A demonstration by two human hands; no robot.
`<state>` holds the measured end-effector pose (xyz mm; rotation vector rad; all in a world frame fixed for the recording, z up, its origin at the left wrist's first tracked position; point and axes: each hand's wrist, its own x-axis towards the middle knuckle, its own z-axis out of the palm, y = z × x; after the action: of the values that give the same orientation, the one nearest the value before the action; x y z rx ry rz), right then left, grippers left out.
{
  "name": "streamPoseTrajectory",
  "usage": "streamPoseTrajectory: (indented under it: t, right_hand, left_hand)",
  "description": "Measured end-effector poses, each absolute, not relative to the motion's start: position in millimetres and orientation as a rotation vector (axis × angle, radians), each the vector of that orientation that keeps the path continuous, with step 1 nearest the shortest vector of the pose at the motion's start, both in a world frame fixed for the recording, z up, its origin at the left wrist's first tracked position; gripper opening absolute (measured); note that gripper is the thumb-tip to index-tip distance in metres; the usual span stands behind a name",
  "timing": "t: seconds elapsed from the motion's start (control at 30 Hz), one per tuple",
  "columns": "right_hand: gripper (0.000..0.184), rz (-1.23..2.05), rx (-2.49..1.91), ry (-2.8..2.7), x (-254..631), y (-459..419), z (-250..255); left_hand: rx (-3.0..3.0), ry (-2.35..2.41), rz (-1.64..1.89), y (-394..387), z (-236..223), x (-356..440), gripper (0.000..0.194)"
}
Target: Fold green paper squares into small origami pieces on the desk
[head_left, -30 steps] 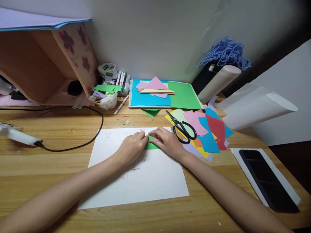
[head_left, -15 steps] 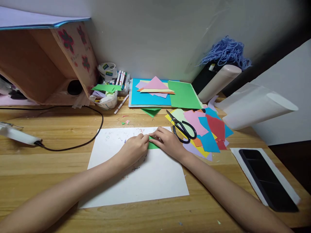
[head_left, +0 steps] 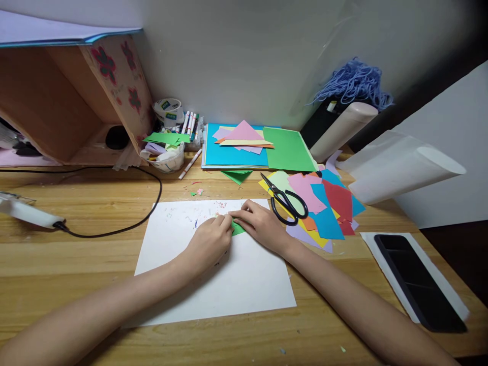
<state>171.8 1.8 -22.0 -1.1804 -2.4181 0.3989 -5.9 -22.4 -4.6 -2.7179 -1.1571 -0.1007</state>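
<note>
A small piece of green paper (head_left: 238, 229) lies between my hands, over a large white sheet (head_left: 244, 282) with coloured marks along its upper part. My left hand (head_left: 214, 238) has its fingers curled closed on the left side of the green paper. From the right, my right hand (head_left: 263, 223) pinches the paper's upper edge, thumb and fingers close to the left fingertips. Much of the green piece is covered by my fingers, so its full shape is hidden. Black-handled scissors (head_left: 286, 199) rest just beyond my right hand.
Coloured paper scraps (head_left: 331, 208) lie under and beside the scissors. A stack of coloured sheets (head_left: 292, 147) sits against the wall. A tub of scraps (head_left: 168, 161), a marker (head_left: 190, 163) and a black cable (head_left: 125, 235) are to the left; a phone (head_left: 419, 282) is at right.
The green paper has tilted and less of it shows. My right fingers have shifted slightly left over its top edge, and my left hand has turned a little.
</note>
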Motion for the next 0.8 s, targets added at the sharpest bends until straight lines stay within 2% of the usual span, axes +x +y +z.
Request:
streamPoseTrajectory:
  t: [0.27,0.53,0.8]
  right_hand:
    - [0.02,0.337,-1.274,-2.339,171.7,1.1,-22.3]
    - [0.019,0.352,-1.271,-2.331,171.7,1.8,-21.6]
    - [0.018,0.378,-1.252,-2.339,174.1,2.2,-22.4]
  left_hand:
    - [-2.736,-1.058,0.063,-14.6,4.9,-6.8,0.025]
    - [-2.699,-1.0,-0.065,-24.6,2.1,-4.1,0.026]
    - [-2.641,-1.432,-0.191,-12.9,2.8,-9.2,0.037]
